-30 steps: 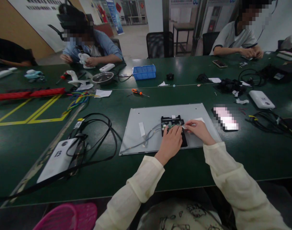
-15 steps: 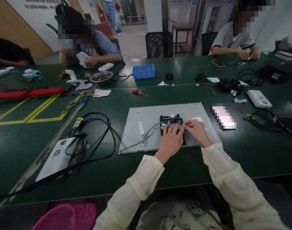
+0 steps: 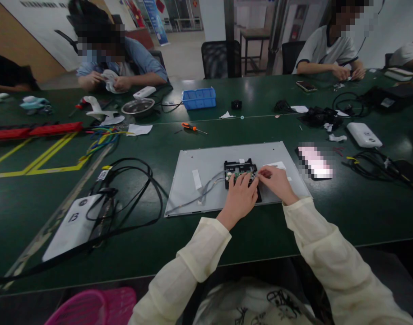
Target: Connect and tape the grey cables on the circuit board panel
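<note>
A flat grey panel (image 3: 213,159) lies on the table in front of me. On it sits a black bracket (image 3: 232,164) with a green circuit board in it, and grey cables (image 3: 206,191) run from its left side. My left hand (image 3: 239,195) rests over the bracket and board, fingers spread and nothing visible in its grasp. At the bracket's right edge my right hand (image 3: 276,181) is pinched shut, its fingertips close to the left ones. What the pinch holds is too small and hidden to make out. White paper (image 3: 277,165) lies behind the right hand.
An orange screwdriver (image 3: 190,127), a blue basket (image 3: 198,100) and a metal bowl (image 3: 137,107) stand beyond the panel. To the right lies a phone (image 3: 314,162); to the left, a white power bank (image 3: 72,228) with black cable (image 3: 148,180). Other people sit across the table.
The whole view has shifted slightly. Both hands stay at the bracket in nearly the same pose. Across the table, the person on the left has lowered their hands with the white object.
</note>
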Available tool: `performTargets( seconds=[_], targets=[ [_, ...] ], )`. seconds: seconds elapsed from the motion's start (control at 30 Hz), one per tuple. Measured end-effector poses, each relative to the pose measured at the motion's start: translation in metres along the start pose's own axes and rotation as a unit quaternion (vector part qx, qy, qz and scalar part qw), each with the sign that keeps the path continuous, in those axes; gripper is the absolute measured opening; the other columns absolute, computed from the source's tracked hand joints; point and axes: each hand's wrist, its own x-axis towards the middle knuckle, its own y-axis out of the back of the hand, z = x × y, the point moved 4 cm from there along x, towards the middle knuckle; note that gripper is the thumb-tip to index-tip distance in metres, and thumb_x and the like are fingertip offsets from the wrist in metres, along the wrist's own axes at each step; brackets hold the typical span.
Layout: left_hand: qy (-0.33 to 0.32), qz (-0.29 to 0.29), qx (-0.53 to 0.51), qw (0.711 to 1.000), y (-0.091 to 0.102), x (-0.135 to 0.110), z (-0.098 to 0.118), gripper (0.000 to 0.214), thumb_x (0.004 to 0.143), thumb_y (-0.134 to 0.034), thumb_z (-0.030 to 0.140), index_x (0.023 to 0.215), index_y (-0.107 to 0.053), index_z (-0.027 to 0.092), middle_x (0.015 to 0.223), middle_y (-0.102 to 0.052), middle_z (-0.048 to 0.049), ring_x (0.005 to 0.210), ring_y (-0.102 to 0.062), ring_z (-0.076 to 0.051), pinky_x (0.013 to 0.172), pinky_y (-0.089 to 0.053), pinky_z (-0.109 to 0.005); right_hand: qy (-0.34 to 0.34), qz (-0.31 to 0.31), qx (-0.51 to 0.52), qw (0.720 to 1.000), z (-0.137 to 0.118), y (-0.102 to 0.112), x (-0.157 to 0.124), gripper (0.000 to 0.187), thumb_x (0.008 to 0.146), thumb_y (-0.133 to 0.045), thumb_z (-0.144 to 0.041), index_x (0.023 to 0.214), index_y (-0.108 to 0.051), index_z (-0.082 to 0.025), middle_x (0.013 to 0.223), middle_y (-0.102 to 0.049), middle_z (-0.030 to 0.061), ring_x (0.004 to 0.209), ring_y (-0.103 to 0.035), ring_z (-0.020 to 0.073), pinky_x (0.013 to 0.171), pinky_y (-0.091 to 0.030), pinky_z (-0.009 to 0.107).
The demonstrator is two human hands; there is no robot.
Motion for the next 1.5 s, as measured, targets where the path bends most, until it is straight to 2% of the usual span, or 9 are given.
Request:
performTargets(
  seconds=[0.27,0.5,0.77,0.93,1.2,1.5],
  targets=[
    [-0.005,-0.003,0.005,1.0,-0.0013,0.0002,-0.0008,0.04,0.096,-0.035,0.027,0.134,-0.047,0.021,0.136,-0.051,-0.0103,0.128,-0.044,-0.026,0.113,-0.025,-0.051,-0.027,0.009,0.037,0.999,0.0049,-0.0002,0.0011,0.009,0.075,-0.06,-0.027,0.08,-0.064,-0.021,0.075,-0.068,0.0012,0.07,-0.064,0.0172,0.071,-0.05,0.031],
    [0.006,0.003,-0.025,1.0,-0.0019,0.0021,-0.0056,0.042,0.096,-0.033,0.027,0.136,-0.042,0.015,0.137,-0.052,-0.0106,0.127,-0.046,-0.024,0.114,-0.025,-0.047,-0.042,0.019,0.059,0.997,0.0097,-0.0008,0.0023,0.011,0.074,-0.06,-0.031,0.078,-0.06,-0.021,0.072,-0.065,0.0004,0.068,-0.061,0.0171,0.067,-0.048,0.03],
    [0.004,-0.003,-0.017,1.0,-0.0003,0.0011,-0.0042,0.041,0.097,-0.034,0.028,0.135,-0.045,0.02,0.136,-0.052,-0.0093,0.127,-0.045,-0.025,0.113,-0.026,-0.048,-0.047,0.019,0.061,0.997,0.0094,-0.0018,0.0012,0.009,0.073,-0.06,-0.03,0.076,-0.059,-0.022,0.071,-0.064,0.0003,0.067,-0.061,0.0178,0.066,-0.047,0.03],
    [0.009,0.0,-0.022,1.0,-0.0009,0.0011,-0.0057,0.044,0.098,-0.031,0.029,0.139,-0.039,0.014,0.136,-0.052,-0.0104,0.126,-0.046,-0.023,0.113,-0.027,-0.045,-0.071,0.024,0.103,0.992,0.0112,-0.0018,0.0006,0.01,0.072,-0.061,-0.03,0.076,-0.058,-0.021,0.072,-0.063,0.0003,0.065,-0.061,0.0173,0.065,-0.049,0.03],
    [0.0,0.005,-0.003,1.0,0.0041,-0.0001,-0.0039,0.039,0.097,-0.034,0.027,0.133,-0.047,0.022,0.134,-0.052,-0.0089,0.123,-0.048,-0.024,0.11,-0.029,-0.048,-0.05,0.013,0.072,0.996,0.0079,-0.0042,0.0002,0.008,0.073,-0.06,-0.029,0.076,-0.058,-0.021,0.074,-0.065,0.001,0.068,-0.063,0.018,0.067,-0.05,0.031],
    [0.004,0.011,-0.016,1.0,-0.0029,-0.0002,-0.0061,0.041,0.096,-0.034,0.027,0.135,-0.043,0.015,0.134,-0.053,-0.0089,0.121,-0.048,-0.024,0.112,-0.028,-0.045,-0.105,-0.013,0.148,0.983,0.0102,-0.007,-0.0017,0.016,0.072,-0.063,-0.034,0.078,-0.057,-0.021,0.073,-0.06,-0.0005,0.06,-0.062,0.0164,0.043,-0.043,0.023]
  ],
)
